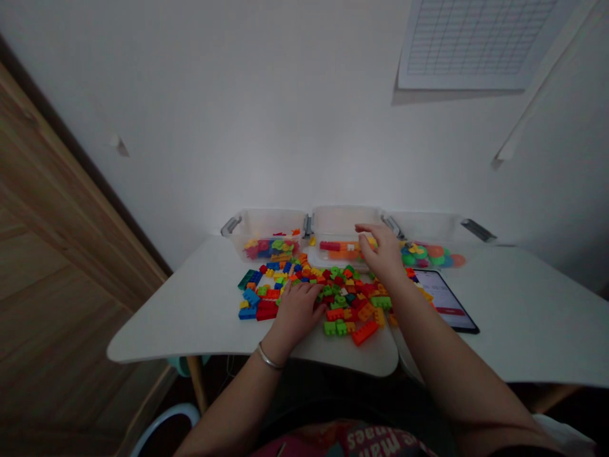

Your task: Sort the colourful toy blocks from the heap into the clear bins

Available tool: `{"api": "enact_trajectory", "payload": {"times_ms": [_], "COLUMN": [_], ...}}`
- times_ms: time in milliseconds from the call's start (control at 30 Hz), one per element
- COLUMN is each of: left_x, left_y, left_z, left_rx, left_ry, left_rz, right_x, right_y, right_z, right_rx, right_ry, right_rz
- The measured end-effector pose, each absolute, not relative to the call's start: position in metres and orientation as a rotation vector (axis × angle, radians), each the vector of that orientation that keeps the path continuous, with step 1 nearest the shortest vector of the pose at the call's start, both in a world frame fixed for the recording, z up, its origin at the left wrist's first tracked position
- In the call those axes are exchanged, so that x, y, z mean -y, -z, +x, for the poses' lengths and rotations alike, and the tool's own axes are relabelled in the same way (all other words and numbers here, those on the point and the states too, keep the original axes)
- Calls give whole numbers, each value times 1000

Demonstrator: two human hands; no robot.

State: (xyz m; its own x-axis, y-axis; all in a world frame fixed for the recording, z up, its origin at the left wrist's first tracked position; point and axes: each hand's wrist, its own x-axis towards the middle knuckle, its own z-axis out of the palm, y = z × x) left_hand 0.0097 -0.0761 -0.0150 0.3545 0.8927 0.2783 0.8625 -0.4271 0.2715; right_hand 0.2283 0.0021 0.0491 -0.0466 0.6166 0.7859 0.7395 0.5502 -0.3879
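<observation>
A heap of coloured plastic bricks (333, 293) covers the middle of a white table (190, 311). My left hand (297, 311) rests on the heap's left part, fingers curled down among the bricks; whether it holds one I cannot make out. My right hand (380, 251) hovers over the front edge of the middle clear bin (340, 225), fingers loosely spread, and nothing shows in it. That bin holds red and orange bricks (339, 249). The left clear bin (266, 228) holds mixed bricks. The right clear bin (428, 225) holds round coloured discs (431, 257).
A tablet (445, 298) with a lit screen lies right of the heap, partly under my right forearm. A second white table (533, 317) adjoins on the right. A wooden panel (57, 254) stands at the left, a white wall behind the bins, a stool rim (162, 422) below.
</observation>
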Motion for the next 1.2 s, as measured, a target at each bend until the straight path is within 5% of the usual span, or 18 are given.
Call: {"api": "enact_trajectory", "payload": {"times_ms": [467,1200], "left_x": [76,77], "left_y": [16,12], "left_z": [10,9], "left_rx": [-1614,-1687], "left_ry": [-587,-521], "left_rz": [2586,2569], "right_x": [53,51], "right_y": [16,24], "right_z": [203,196], "right_rx": [2195,2256], "right_ry": [-8,77], "right_rz": [-1221,-1074]}}
